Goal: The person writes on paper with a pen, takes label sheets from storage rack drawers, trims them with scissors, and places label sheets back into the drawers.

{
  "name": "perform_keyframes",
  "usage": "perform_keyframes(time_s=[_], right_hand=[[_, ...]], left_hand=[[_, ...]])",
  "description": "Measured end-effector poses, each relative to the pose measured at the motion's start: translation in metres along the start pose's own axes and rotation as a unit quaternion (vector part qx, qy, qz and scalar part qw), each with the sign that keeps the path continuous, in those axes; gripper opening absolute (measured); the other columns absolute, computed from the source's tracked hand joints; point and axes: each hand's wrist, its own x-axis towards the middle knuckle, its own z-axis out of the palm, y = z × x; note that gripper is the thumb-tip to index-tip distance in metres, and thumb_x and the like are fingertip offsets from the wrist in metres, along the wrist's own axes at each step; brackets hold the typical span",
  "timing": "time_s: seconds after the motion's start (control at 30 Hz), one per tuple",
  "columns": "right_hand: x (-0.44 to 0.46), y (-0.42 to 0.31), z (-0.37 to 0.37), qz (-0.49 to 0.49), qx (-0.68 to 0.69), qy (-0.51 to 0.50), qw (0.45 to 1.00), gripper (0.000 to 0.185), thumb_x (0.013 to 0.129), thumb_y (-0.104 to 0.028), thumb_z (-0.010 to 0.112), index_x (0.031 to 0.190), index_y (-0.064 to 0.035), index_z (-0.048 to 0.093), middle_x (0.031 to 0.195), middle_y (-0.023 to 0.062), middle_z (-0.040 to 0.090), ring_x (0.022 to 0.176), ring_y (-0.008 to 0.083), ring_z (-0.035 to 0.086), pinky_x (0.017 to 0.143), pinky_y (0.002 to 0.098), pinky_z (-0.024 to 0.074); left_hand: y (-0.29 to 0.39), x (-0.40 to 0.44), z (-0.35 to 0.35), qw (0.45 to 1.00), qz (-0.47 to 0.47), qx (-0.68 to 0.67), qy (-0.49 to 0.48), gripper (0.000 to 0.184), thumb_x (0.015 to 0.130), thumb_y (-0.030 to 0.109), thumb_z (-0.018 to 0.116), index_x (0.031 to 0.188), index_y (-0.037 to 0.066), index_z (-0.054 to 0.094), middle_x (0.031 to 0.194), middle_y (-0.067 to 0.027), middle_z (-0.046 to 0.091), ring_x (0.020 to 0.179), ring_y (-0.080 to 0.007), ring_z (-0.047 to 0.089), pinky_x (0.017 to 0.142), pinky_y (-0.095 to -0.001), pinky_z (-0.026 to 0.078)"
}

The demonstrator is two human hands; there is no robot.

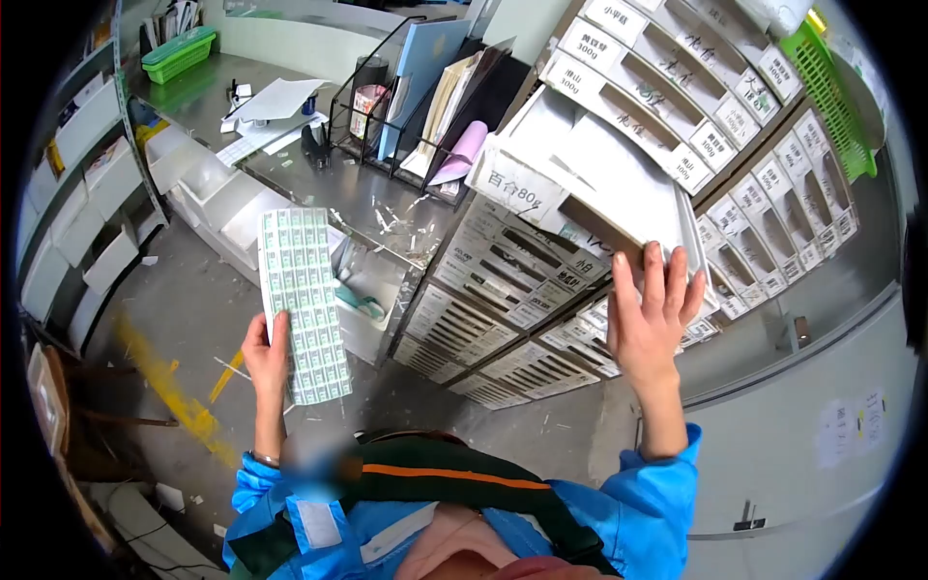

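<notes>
A sheet of small green-and-white labels (304, 304) is upright in my left hand (266, 358), the thumb pressed on its left edge. My right hand (652, 314) rests with fingers spread on the front edge of a pulled-out white drawer (522, 184), marked 百合80g. Pale sheets lie inside that drawer. Its cabinet (667, 87) has rows of narrow labelled drawers, and more labelled drawers (503, 271) sit below and to the right.
On the metal desk (222, 87) stand a black wire file rack (387, 145) with folders and a green basket (179, 56). White bins (227, 203) line the desk front. Shelves (87, 203) stand at left, a grey door (793, 425) at right.
</notes>
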Motion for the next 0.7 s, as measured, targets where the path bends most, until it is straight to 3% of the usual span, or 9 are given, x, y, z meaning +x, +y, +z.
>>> perform_keyframes(time_s=[0.03, 0.27, 0.37, 0.43, 0.47, 0.5, 0.6, 0.63, 0.7], right_hand=[[0.001, 0.007, 0.022, -0.04, -0.085, 0.075, 0.993, 0.047, 0.081, -0.015, 0.055, 0.127, -0.0121, 0.048, 0.138, 0.0147, 0.034, 0.131, 0.0338, 0.024, 0.108, 0.0465, 0.0052], [0.049, 0.029, 0.126, 0.17, -0.024, -0.031, 0.985, 0.064, 0.084, -0.038, 0.055, 0.137, -0.0112, 0.031, 0.146, 0.0157, 0.015, 0.134, 0.0385, 0.007, 0.105, 0.0525, 0.0045], [0.057, 0.02, 0.147, 0.216, -0.092, -0.073, 0.969, 0.064, 0.084, -0.043, 0.052, 0.132, -0.0044, 0.036, 0.144, 0.0189, 0.018, 0.132, 0.0405, 0.009, 0.104, 0.0552, 0.0072], [0.059, -0.017, 0.144, 0.197, 0.026, -0.003, 0.98, 0.055, 0.083, -0.033, 0.056, 0.129, -0.005, 0.041, 0.138, 0.0248, 0.025, 0.127, 0.0426, 0.019, 0.102, 0.0532, 0.0143], [0.057, -0.047, 0.149, 0.151, 0.14, 0.052, 0.977, 0.051, 0.082, -0.027, 0.058, 0.126, -0.005, 0.044, 0.135, 0.0231, 0.03, 0.124, 0.0412, 0.025, 0.101, 0.0509, 0.0182], [0.056, -0.084, 0.156, 0.105, 0.255, 0.107, 0.955, 0.048, 0.081, -0.022, 0.06, 0.124, -0.0049, 0.046, 0.133, 0.0215, 0.035, 0.122, 0.0398, 0.03, 0.1, 0.0487, 0.0221], [0.056, -0.211, 0.193, 0.017, 0.564, -0.066, 0.823, 0.029, 0.079, -0.01, 0.061, 0.107, -0.0038, 0.058, 0.111, 0.0129, 0.056, 0.106, 0.0281, 0.049, 0.093, 0.0367, 0.034], [0.059, -0.253, 0.208, -0.001, 0.637, -0.099, 0.765, 0.022, 0.08, -0.008, 0.06, 0.101, -0.0035, 0.061, 0.103, 0.0102, 0.061, 0.1, 0.0234, 0.054, 0.089, 0.0323, 0.038], [0.071, -0.326, 0.218, 0.126, 0.739, -0.183, 0.636, 0.015, 0.083, -0.006, 0.057, 0.096, -0.0034, 0.063, 0.099, 0.0081, 0.063, 0.094, 0.0164, 0.057, 0.08, 0.0256, 0.0425]], left_hand=[[0.003, 0.003, 0.004, 1.0, 0.008, -0.014, 0.002, 0.018, 0.086, 0.016, 0.061, 0.091, -0.002, 0.06, 0.076, 0.0021, 0.059, 0.066, -0.003, 0.048, 0.058, -0.0179, 0.039], [0.011, 0.005, -0.003, 0.998, -0.034, -0.003, -0.045, 0.02, 0.086, 0.013, 0.059, 0.099, -0.002, 0.059, 0.082, 0.0002, 0.06, 0.074, -0.0051, 0.052, 0.066, -0.0192, 0.042], [0.001, 0.003, -0.041, 0.986, -0.116, 0.069, -0.098, 0.02, 0.084, 0.007, 0.057, 0.102, -0.001, 0.059, 0.084, -0.0006, 0.061, 0.078, -0.0067, 0.054, 0.071, -0.0215, 0.044], [-0.018, 0.009, -0.076, 0.969, -0.149, 0.137, -0.142, 0.02, 0.083, 0.005, 0.057, 0.101, -0.001, 0.059, 0.084, -0.0002, 0.061, 0.077, -0.006, 0.053, 0.07, -0.0222, 0.044], [-0.029, 0.013, -0.094, 0.961, -0.137, 0.199, -0.135, 0.019, 0.079, 0.002, 0.057, 0.098, 0.001, 0.06, 0.084, -0.0053, 0.064, 0.075, -0.0134, 0.059, 0.069, -0.0269, 0.046], [-0.034, 0.019, -0.107, 0.949, -0.086, 0.281, -0.116, 0.018, 0.077, 0.001, 0.057, 0.095, 0.002, 0.06, 0.083, -0.0073, 0.063, 0.075, -0.0178, 0.059, 0.069, -0.029, 0.046], [-0.025, 0.055, -0.149, 0.882, 0.052, 0.464, -0.061, 0.014, 0.07, -0.002, 0.056, 0.081, 0.004, 0.059, 0.08, -0.0145, 0.06, 0.078, -0.0347, 0.056, 0.068, -0.039, 0.044], [-0.016, 0.071, -0.159, 0.88, 0.086, 0.465, -0.036, 0.011, 0.068, -0.003, 0.057, 0.077, 0.004, 0.057, 0.076, -0.0114, 0.059, 0.076, -0.0318, 0.055, 0.069, -0.0389, 0.042], [-0.007, 0.112, -0.185, 0.885, 0.132, 0.447, -0.009, 0.013, 0.066, -0.003, 0.058, 0.077, 0.004, 0.057, 0.076, -0.0101, 0.058, 0.076, -0.03, 0.054, 0.068, -0.0383, 0.041]])
